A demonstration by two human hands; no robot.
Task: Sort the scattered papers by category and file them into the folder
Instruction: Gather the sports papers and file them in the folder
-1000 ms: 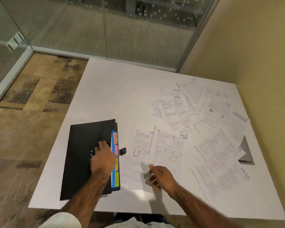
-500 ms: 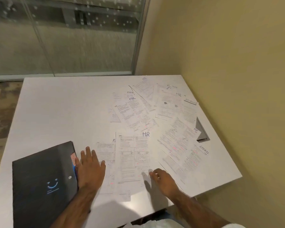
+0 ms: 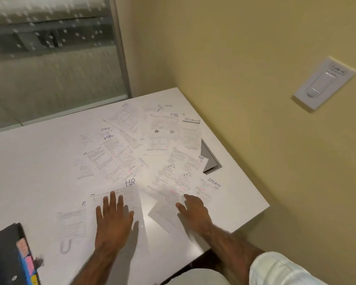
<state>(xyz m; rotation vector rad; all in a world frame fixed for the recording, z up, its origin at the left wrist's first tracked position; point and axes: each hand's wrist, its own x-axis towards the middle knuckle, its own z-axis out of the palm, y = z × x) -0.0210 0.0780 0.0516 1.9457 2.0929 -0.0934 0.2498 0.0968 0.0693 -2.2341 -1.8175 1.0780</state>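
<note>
Change, left hand: the left hand (image 3: 113, 221) has left the edge of the black folder (image 3: 2, 254) and now lies on the near HR sheet (image 3: 130, 194).
Change, right hand: the right hand (image 3: 193, 212) has moved forward from the bare table (image 3: 29, 161) onto an angled sheet (image 3: 164, 211) beside the SPORTS sheet (image 3: 212, 187).
Change, view: the camera has swung right, so the folder now sits at the lower left corner, partly cut off.
Left hand state: flat, palm down, fingers spread and straight, pressing the near HR sheet. It grips nothing.
Right hand state: fingers extended, thumb held apart, fingertips touching the angled sheet. No pinch is visible.
Folder position: on the table, near the left forearm, with its coloured index tabs (image 3: 26, 256) showing. Whether it is open cannot be told.
Papers position: the papers (image 3: 119, 153) are scattered and overlapping on the table, headed HR, SPORTS and FINANCE. The F sheet (image 3: 72, 223) lies between the folder and the left hand.
Task meaning: attention has probably shifted from the folder to sorting, and no sheet appears filed yet.
Next requirement: probably slide or lift one sheet free without dragging the overlapping sheets.
</note>
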